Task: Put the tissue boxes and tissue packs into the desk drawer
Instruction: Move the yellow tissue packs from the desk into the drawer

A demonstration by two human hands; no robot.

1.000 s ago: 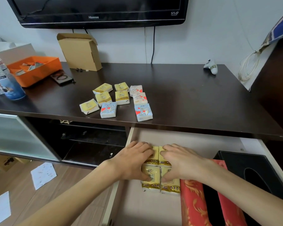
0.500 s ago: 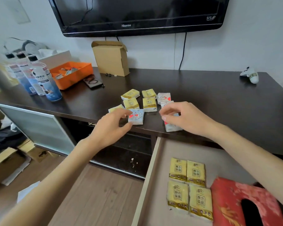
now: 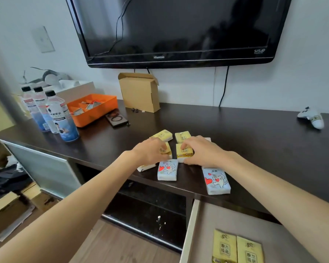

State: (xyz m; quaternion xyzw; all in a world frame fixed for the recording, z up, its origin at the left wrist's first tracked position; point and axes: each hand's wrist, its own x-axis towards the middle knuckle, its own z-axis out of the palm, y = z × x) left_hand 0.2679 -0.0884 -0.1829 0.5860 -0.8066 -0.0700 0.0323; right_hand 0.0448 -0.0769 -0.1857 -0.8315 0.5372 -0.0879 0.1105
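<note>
Several small tissue packs lie near the front edge of the dark desk [image 3: 254, 141]. My left hand [image 3: 150, 151] closes its fingers on a yellow pack [image 3: 167, 150]. My right hand [image 3: 201, 151] pinches another yellow pack [image 3: 184, 152], thumb under its near edge. Two more yellow packs [image 3: 162, 135] [image 3: 182, 136] lie just beyond the hands. Two blue-white heart packs [image 3: 167, 170] [image 3: 216, 180] lie nearer me, and a white pack [image 3: 145, 167] shows under my left wrist. The open drawer [image 3: 191, 228] at lower right holds yellow packs [image 3: 224, 247] lying flat.
A TV [image 3: 179, 29] hangs on the wall above the desk. A cardboard box [image 3: 140, 92], an orange tray [image 3: 95, 109], three water bottles [image 3: 62, 118] and a dark flat case [image 3: 117, 119] stand at the back left. A white controller [image 3: 311, 118] lies far right. Boxes sit on the floor at left.
Both hands left the drawer, rose to the desk top and moved past the heart packs onto two yellow packs. The view has swung up and left.
</note>
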